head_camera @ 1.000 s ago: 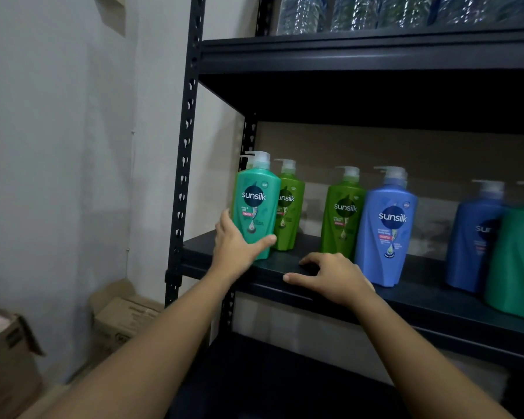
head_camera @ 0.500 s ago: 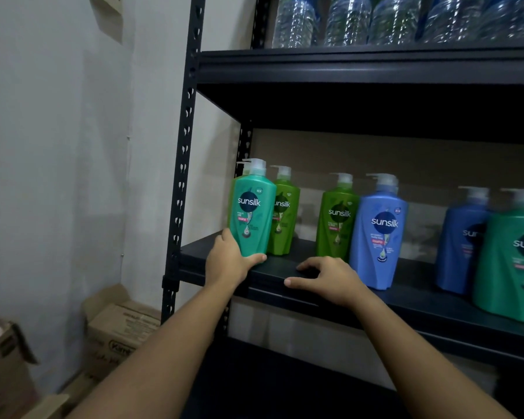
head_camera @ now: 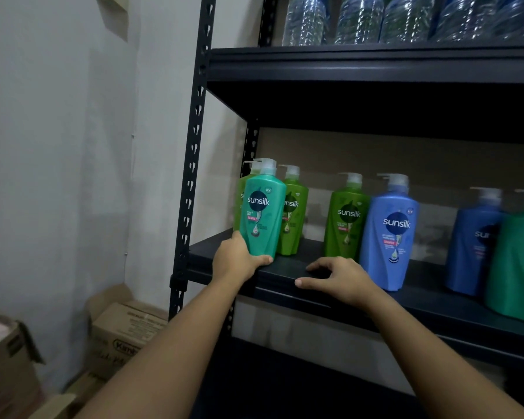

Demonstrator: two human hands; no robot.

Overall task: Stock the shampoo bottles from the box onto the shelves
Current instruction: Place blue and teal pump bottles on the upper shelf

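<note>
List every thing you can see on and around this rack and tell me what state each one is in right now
teal bottle: upright on shelf, held at base
left hand: grips the teal bottle
right hand: rests on shelf edge, holds nothing
blue bottle: upright, untouched
green bottle: upright, behind the blue one
shelf: partly stocked
water bottles: upright on top shelf
cardboard box: flaps open, on floor
</note>
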